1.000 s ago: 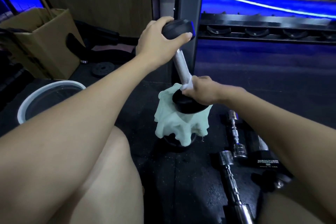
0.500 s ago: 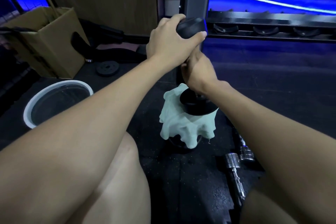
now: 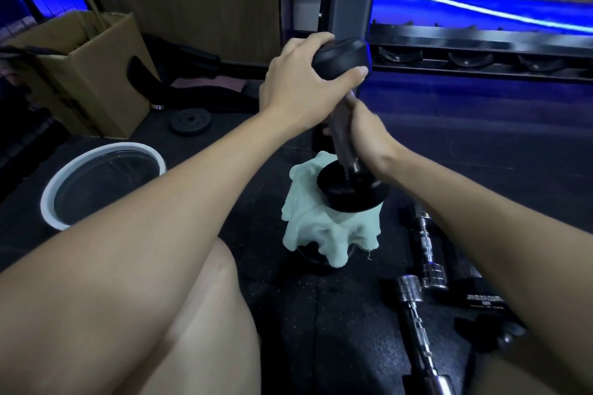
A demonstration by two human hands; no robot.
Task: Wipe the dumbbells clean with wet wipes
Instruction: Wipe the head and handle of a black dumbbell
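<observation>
On the dark rubber gym floor, between my two arms, a black round-headed dumbbell stands upright, with its lower head resting on a pale green crumpled cloth. My left hand is curled over the top head and grips it from above. My right hand is closed around the metal handle just under it; the wipe inside this hand I cannot see. To the left sits a white round basin.
</observation>
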